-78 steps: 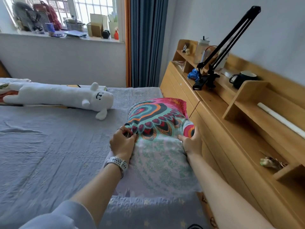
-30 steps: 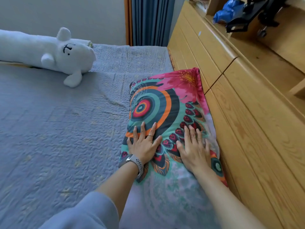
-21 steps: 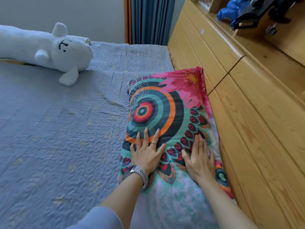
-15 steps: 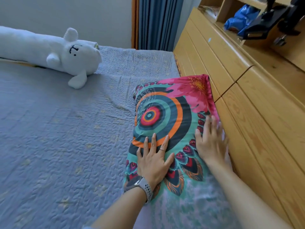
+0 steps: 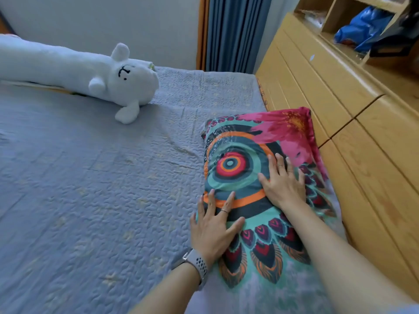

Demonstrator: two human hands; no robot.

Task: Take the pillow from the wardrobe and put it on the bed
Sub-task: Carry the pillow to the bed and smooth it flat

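Since 0.5 s ago: right hand (image 5: 283, 186) has slid from the pillow's headboard-side edge inward onto the ringed pattern; left hand (image 5: 214, 227) has barely shifted, near the pillow's left edge.

Pillow (image 5: 256, 191) lies flat on the bed (image 5: 90, 189), long side running along the wooden headboard (image 5: 353, 141) and touching it. Pink flower corner points toward 1 o'clock; pale end toward 6 o'clock, under the forearms.

Left hand: open, palm down, fingers (image 5: 212, 200) spread, pressing on the pillow at the orange band, 7 o'clock from the red bullseye. Ring on one finger. Watch (image 5: 197, 265) with pale perforated strap on that wrist.

Right hand: open, palm down, fingers together-to-slightly-spread, flat on the pillow at 4 o'clock from the bullseye. Neither hand grips anything.

Cover is grey-blue, quilted, with creases fanning from the pillow's far-left corner toward 10 o'clock.

Plush toy (image 5: 90, 73), white and long-bodied, lies across the bed at 11 o'clock, well apart from the pillow.

Curtain (image 5: 233, 32), blue, hangs at 12 o'clock beyond the bed. Blue bag (image 5: 360, 30) sits on the headboard shelf at 2 o'clock.
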